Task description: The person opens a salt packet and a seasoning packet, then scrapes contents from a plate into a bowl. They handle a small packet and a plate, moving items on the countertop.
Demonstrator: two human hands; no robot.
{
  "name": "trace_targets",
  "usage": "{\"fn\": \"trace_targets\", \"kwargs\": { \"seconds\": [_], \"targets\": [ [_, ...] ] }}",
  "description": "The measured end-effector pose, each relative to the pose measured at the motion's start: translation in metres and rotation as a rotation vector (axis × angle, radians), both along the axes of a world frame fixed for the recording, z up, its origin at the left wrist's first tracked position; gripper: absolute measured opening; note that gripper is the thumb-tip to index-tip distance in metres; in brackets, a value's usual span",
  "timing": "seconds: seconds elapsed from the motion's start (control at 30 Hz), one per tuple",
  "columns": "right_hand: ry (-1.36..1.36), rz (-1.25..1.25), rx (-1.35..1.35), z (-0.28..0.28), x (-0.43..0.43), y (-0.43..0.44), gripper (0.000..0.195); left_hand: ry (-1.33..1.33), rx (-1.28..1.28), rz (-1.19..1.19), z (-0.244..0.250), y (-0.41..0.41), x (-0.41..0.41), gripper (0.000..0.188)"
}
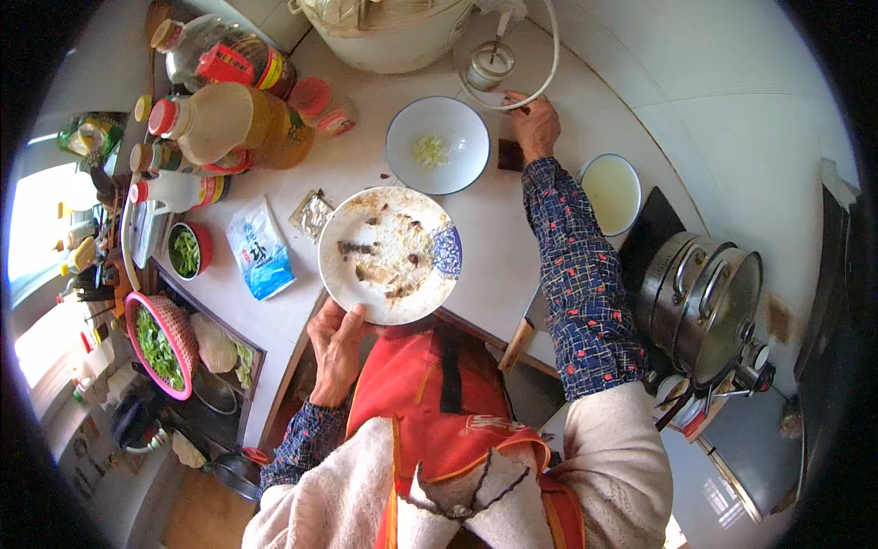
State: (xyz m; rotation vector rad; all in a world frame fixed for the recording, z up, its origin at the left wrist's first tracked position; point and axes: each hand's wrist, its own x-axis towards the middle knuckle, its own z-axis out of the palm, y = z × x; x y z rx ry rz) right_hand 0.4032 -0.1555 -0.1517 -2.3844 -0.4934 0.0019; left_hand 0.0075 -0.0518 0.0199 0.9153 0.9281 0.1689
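Note:
My left hand [335,351] grips the near rim of a white plate [405,310] with a blue patterned patch, thumb on top. Pale powder and several dark brown bits lie on the plate, which is held over the counter's front edge. At the back, my right hand [536,129] is down near the counter beside a glass jar [491,66], under a looped white cable [554,48]. Small dark bits show by its fingertips; whether it holds them is unclear. Between the hands stands a white enamel bowl [468,152] with chopped pale pieces [431,151]. A dark brown block [509,155] lies by my right wrist.
Right of my arm are a bowl of cloudy liquid [610,195] and a steel pot [693,302]. A knife's wooden handle [518,345] juts over the front edge. Leftward lie a foil packet [312,214], a blue-white packet [260,250], oil bottles [240,127] and a pink basket of greens [184,343].

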Motion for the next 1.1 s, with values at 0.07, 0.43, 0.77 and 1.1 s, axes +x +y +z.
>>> {"fn": "trace_targets", "kwargs": {
  "seconds": [0.07,0.43,0.77,1.1],
  "targets": [
    [-0.011,0.001,0.002,-0.004,0.001,0.000,0.013,0.010,0.000,0.006,-0.006,-0.001,-0.006,0.030],
    [0.257,-0.231,0.344,0.022,-0.036,-0.026,0.015,-0.057,-0.080,0.239,-0.035,-0.028,-0.067,0.024],
    [1.295,-0.047,0.860,0.076,-0.224,-0.047,0.010,-0.010,0.096,0.669,-0.060,-0.016,-0.192,0.027],
    [0.253,0.586,-0.215,0.084,-0.247,0.042,0.036,-0.040,0.054,0.809,-0.103,0.048,-0.240,0.028]
  ]
}}
